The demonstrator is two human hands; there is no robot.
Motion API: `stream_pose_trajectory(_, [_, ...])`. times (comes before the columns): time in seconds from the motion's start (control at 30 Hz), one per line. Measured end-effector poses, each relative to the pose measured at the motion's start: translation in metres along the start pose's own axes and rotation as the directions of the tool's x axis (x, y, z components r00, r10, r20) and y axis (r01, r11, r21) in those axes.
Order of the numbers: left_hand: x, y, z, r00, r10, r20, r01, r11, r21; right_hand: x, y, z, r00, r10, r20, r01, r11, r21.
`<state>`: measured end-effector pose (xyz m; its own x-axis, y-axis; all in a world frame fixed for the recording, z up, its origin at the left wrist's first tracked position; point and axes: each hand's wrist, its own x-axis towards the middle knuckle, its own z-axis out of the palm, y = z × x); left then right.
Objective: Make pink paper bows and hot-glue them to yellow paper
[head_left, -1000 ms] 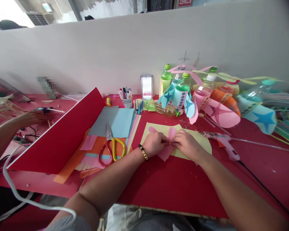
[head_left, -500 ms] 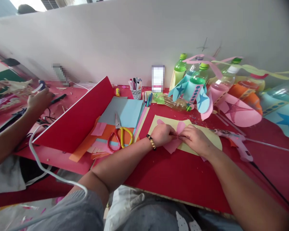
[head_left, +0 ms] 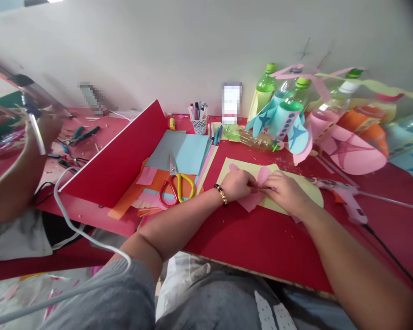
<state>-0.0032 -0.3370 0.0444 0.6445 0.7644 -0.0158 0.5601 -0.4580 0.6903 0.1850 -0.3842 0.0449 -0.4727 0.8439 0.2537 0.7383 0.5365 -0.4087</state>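
Note:
My left hand [head_left: 240, 185] and my right hand [head_left: 286, 191] meet over a pale yellow paper sheet [head_left: 277, 206], fingertips pinched close together. Between them is pink paper [head_left: 263, 174], with one lobe rising above the fingers and a flat pink part [head_left: 249, 203] below my left hand. The exact spot they grip is covered by the fingers. To the right of my right hand lies a pink hot glue gun [head_left: 351, 201], its nozzle near the yellow sheet. Scissors [head_left: 177, 188] with one red and one yellow handle rest left of my hands.
Blue paper sheets [head_left: 189, 149] and orange scraps [head_left: 125, 201] lie left, beside a standing red board [head_left: 113, 160]. A pen cup [head_left: 199, 125] and a phone [head_left: 231, 103] stand behind. Decorated plastic bottles [head_left: 296, 98] crowd the back right. Another person's hand [head_left: 44, 126] works far left.
The view has shifted slightly, moving the table contents right and up. My hands keep their pinch on the pink paper. At far left, the other person's hands and tool have changed position.

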Motion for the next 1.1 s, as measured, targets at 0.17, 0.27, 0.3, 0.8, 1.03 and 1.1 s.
stream_pose_trajectory(0.17, [0.001, -0.003, 0.001, 0.998, 0.005, 0.061, 0.003, 0.991, -0.133, 0.000, -0.006, -0.007, 0.999, -0.027, 0.042, 0.028, 0.999, -0.019])
stream_pose_trajectory(0.27, [0.001, -0.004, 0.000, 0.994, 0.018, 0.106, 0.009, 0.969, -0.248, 0.001, -0.013, -0.013, 0.997, -0.028, 0.066, 0.030, 0.999, -0.035])
stream_pose_trajectory(0.3, [0.001, -0.005, 0.000, 0.993, 0.017, 0.121, 0.020, 0.956, -0.293, 0.002, -0.015, -0.014, 0.997, -0.030, 0.074, 0.032, 0.999, -0.037])
stream_pose_trajectory(0.8, [-0.004, 0.004, -0.008, 0.990, -0.123, 0.072, 0.139, 0.730, -0.670, -0.083, -0.007, -0.074, 0.654, 0.626, -0.424, -0.670, 0.740, 0.058])
stream_pose_trajectory(1.03, [-0.003, 0.004, -0.005, 0.984, -0.168, 0.061, 0.159, 0.673, -0.722, -0.146, 0.037, -0.072, 0.476, 0.778, -0.409, -0.864, 0.501, -0.052])
stream_pose_trajectory(1.1, [-0.004, 0.005, -0.005, 0.982, -0.179, 0.066, 0.170, 0.658, -0.733, -0.145, 0.044, -0.066, 0.464, 0.813, -0.352, -0.877, 0.476, -0.055])
